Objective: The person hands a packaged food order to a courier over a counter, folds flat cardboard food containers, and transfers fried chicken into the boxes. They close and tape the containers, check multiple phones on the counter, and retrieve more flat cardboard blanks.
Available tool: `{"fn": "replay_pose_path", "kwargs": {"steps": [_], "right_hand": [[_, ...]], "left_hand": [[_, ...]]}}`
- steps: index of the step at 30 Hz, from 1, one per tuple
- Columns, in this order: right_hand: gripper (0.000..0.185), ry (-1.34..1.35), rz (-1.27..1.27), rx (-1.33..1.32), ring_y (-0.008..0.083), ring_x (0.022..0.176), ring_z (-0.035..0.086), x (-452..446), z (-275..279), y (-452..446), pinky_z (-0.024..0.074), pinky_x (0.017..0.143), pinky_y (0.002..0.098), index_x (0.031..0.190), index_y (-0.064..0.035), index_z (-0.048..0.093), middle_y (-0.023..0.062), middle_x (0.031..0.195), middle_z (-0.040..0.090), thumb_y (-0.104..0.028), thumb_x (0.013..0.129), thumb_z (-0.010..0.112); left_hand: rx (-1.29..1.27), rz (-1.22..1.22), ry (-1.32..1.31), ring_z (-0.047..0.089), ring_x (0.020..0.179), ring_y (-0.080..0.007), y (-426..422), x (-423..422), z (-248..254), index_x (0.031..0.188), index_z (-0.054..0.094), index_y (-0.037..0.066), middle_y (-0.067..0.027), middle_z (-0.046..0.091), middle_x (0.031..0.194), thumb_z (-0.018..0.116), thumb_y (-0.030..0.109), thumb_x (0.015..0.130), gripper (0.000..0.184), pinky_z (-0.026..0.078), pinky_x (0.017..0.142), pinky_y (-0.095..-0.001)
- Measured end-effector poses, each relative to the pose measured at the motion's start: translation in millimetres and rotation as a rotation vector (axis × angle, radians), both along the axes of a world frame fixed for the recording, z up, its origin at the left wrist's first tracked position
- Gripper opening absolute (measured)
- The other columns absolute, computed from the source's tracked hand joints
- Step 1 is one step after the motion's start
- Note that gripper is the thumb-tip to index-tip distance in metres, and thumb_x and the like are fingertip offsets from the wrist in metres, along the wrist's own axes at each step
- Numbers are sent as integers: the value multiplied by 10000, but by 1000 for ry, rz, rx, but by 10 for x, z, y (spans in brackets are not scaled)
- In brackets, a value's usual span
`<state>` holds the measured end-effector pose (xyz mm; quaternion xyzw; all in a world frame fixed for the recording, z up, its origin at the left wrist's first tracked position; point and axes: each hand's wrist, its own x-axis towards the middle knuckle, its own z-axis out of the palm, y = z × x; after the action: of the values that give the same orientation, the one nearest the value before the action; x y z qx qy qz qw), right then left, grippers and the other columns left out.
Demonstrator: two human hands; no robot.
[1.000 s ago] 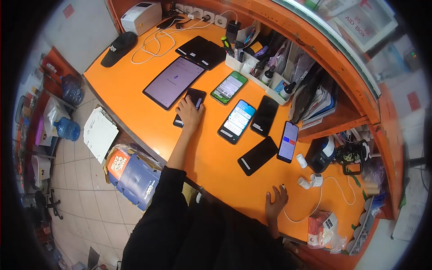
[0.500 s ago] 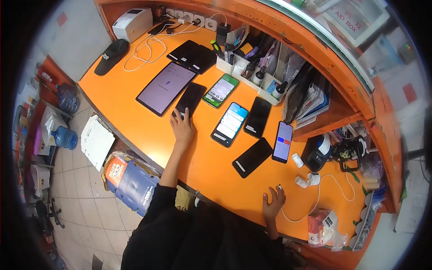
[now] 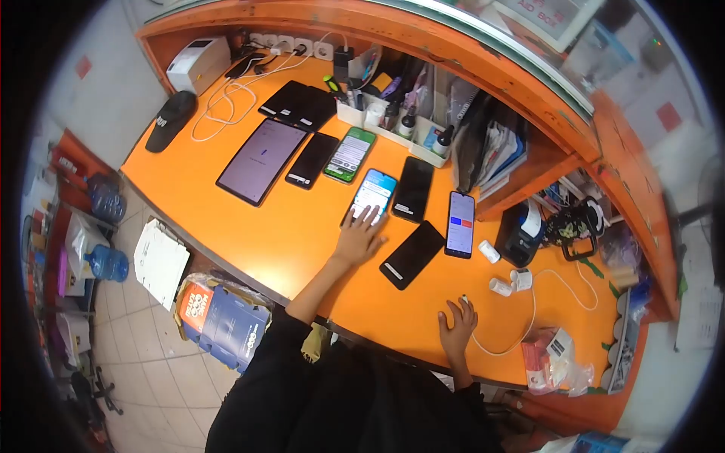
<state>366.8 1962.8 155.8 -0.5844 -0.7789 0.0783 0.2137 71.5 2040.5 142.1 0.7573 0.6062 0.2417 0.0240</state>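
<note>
My left hand [image 3: 358, 235] lies with fingers spread over the lower part of a lit phone [image 3: 378, 186], hiding its bottom end. My right hand [image 3: 458, 329] is above the desk near its front edge, thumb apart from the fingers. The white charging cable [image 3: 535, 308] runs into that hand, and its small plug [image 3: 464, 298] pokes out above the fingertips. Around the left hand lie a black-screened phone [image 3: 411, 255], another dark phone [image 3: 414, 189], a phone with a green screen [image 3: 350, 154] and a dark phone [image 3: 312, 161]. A phone with a blue and red screen [image 3: 460, 224] lies farther right.
A large tablet [image 3: 261, 161] and dark tablets [image 3: 297, 105] lie at left, near a black cap [image 3: 172, 121] and a white box-shaped device [image 3: 198, 65]. A white organizer [image 3: 393, 131] stands behind. At right are small white rolls [image 3: 500, 286], a black device [image 3: 521, 238] and a red box [image 3: 547, 353].
My left hand has moved right, from the dark phone beside the tablet onto the lit phone. My right hand has shifted slightly forward with the cable plug. The camera view has shifted slightly.
</note>
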Motion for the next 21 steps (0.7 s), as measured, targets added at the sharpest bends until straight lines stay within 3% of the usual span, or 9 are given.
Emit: {"fn": "replay_pose_path", "kwargs": {"steps": [2,4,6,8,10,13,15,21], "right_hand": [[290,-2,-12,3,268,1071,289,9,-21,16,164,885,438,947,-115,500,78,1063,397,-250,693,537],[288,-2,-7,5,264,1074,288,8,-30,8,163,886,440,943,-122,503,69,1061,399,-250,689,545],[290,11,-19,9,262,1070,292,-5,-24,-7,166,885,438,939,-123,507,66,1060,400,-255,685,549],[291,24,-45,27,260,1067,295,-5,-10,18,169,884,437,936,-125,511,62,1058,401,-260,681,553],[286,7,-22,14,258,1057,306,-8,-6,8,177,879,437,923,-133,520,62,1051,404,-268,673,558],[274,71,-16,56,251,1047,317,-24,10,18,196,869,434,912,-155,525,54,1043,411,-272,666,557],[273,66,-41,65,245,1049,319,-33,16,-4,201,871,430,909,-159,526,50,1045,413,-281,666,553],[267,115,-148,55,229,1059,312,-83,22,-49,203,878,433,904,-168,524,50,1045,413,-292,668,546]], "left_hand": [[86,96,112,258,1130,-231,177,-4,-60,1185,303,123,-68,313,1211,325,389,783,483,123,919,-443],[114,88,97,251,1132,-242,389,-68,-73,1185,303,125,-96,297,1216,314,390,786,479,117,919,-450],[82,272,168,206,1147,-285,576,-53,-69,1201,260,97,-193,235,1222,304,399,789,513,77,917,-475],[151,362,91,154,1161,-314,653,35,-119,1215,222,87,-206,176,1241,302,409,787,541,62,911,-490],[56,155,-85,97,1175,-319,455,294,131,1228,187,98,-196,100,1266,337,414,775,572,51,912,-491],[-50,-258,-33,134,1176,-277,34,709,123,1193,282,97,-153,159,1265,394,412,749,556,98,929,-439],[-35,-270,-97,237,1141,-264,-199,839,84,1167,325,83,-140,256,1231,416,352,746,507,139,926,-414],[-114,-99,127,226,1142,-280,-672,771,165,1165,332,78,-145,248,1236,370,322,773,463,135,912,-448]]}}
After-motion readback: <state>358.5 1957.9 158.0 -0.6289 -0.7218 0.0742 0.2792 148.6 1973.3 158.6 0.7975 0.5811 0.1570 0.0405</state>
